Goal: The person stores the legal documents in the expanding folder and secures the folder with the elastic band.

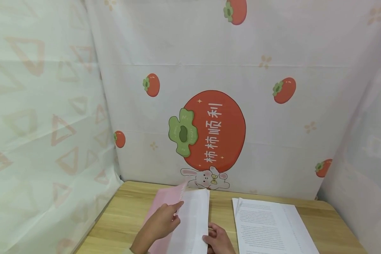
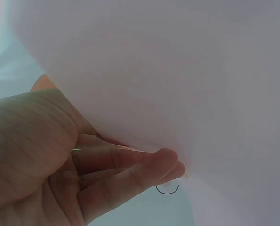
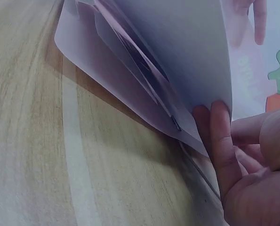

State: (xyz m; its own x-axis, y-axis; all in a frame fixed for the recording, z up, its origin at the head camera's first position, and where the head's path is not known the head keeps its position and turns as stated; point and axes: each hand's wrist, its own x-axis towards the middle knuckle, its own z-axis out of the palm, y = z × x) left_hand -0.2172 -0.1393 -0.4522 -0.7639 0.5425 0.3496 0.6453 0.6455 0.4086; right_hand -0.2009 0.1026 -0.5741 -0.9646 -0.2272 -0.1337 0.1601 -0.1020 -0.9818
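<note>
A pink folder [image 1: 160, 199] lies opened on the table, its translucent cover raised on the left, with white paper sheets [image 1: 195, 211] inside. My left hand [image 1: 162, 220] is at the raised cover, index finger straight across its edge. In the left wrist view, the fingers [image 2: 135, 174] lie against a large pale sheet that fills most of the picture. My right hand [image 1: 220, 240] pinches the right edge of the white sheets, thumb on top. The right wrist view shows its fingers [image 3: 220, 132] behind the lifted sheets, above the folder's lower pink side [image 3: 97, 80].
A printed paper stack [image 1: 266, 225] lies to the right on the wooden table [image 1: 114, 218], one corner slightly curled. A patterned cloth backdrop [image 1: 139, 116] hangs right behind the table, and more cloth encloses the left and right sides.
</note>
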